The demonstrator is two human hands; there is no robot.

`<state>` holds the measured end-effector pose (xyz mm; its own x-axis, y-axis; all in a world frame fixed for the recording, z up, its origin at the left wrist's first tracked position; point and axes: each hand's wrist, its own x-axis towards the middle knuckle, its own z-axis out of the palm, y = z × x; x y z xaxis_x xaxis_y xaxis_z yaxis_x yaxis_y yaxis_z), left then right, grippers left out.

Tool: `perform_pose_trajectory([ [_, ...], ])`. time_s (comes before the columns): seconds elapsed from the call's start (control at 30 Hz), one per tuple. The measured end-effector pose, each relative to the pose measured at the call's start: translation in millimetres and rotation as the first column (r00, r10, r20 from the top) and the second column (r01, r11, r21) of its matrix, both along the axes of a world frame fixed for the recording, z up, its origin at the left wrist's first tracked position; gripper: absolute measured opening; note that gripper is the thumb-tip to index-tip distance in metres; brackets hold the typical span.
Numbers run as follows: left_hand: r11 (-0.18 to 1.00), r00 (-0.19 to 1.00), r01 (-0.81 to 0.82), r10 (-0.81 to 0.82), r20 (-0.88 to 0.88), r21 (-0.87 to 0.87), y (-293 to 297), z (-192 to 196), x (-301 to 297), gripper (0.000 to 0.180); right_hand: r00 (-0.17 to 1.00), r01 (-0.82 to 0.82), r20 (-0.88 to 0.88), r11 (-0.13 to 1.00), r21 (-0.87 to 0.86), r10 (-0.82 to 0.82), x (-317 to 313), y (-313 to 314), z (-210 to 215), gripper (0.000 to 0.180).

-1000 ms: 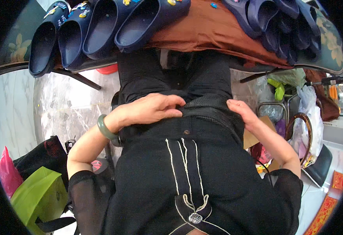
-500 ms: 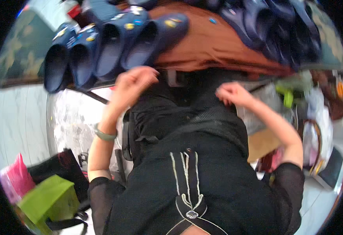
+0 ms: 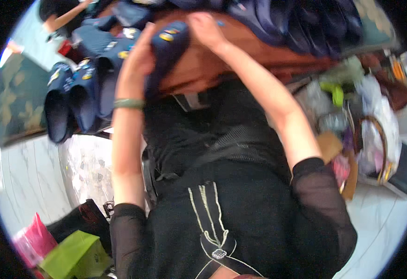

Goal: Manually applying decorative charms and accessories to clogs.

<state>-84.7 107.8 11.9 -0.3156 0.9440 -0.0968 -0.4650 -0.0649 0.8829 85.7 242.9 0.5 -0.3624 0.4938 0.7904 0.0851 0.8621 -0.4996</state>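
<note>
A navy clog (image 3: 171,45) with a yellow charm on its toe lies on the reddish-brown cloth (image 3: 198,63). Along its left side stretches my left hand (image 3: 140,52), fingers extended and blurred, touching it or very close. My right hand (image 3: 205,27) is just right of the clog's toe, its fingers too smeared to read. Beside that hand a small blue charm (image 3: 220,23) rests on the cloth. Left of my left hand stand more navy clogs with charms, among them one clog (image 3: 83,95) near the table's edge and another (image 3: 58,104) at the end.
Several dark clogs (image 3: 301,25) crowd the back right of the table. At the upper left shows another person's arm (image 3: 70,17). A green box (image 3: 77,255) and a pink bag (image 3: 35,239) are on the floor at lower left; plastic bags (image 3: 378,123) stand at right.
Both my hands have moved from the table's front edge forward over the table, the left to the clog's side, the right leftward to near its toe. The view has shifted and tilted.
</note>
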Motion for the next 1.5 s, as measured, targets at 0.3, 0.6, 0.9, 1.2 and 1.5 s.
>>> perform_pose_trajectory([
  [0.3, 0.991, 0.976, -0.107, 0.09, 0.2, 0.076, -58.3, 5.3, 75.0, 0.02, 0.782, -0.587, -0.327, 0.449, -0.674, 0.531, 3.8, -38.6, -11.0, 0.04],
  [0.6, 0.931, 0.95, -0.311, 0.301, 0.08, 0.192, -59.6, -4.6, 95.5, 0.023, 0.789, -0.375, 0.492, 0.923, -0.088, 0.368, 36.9, -64.4, 22.4, 0.054],
  [0.9, 0.892, 0.905, -0.41, 0.424, -0.036, 0.189, -93.7, -3.7, 112.2, 0.02, 0.88, -0.305, 0.439, 0.924, 0.229, 0.182, 42.7, -111.6, 2.1, 0.04],
  [1.2, 0.874, 0.888, -0.457, 0.458, 0.029, 0.164, -90.7, -7.8, 121.5, 0.02, 0.959, -0.28, -0.023, 0.938, -0.204, 0.281, 7.4, -98.7, 7.8, 0.03],
  [1.5, 0.903, 0.919, -0.394, 0.391, 0.049, 0.174, -95.3, -4.0, 118.6, 0.023, 0.861, 0.169, 0.472, 0.982, 0.085, -0.189, 47.0, 8.0, -25.0, 0.031],
])
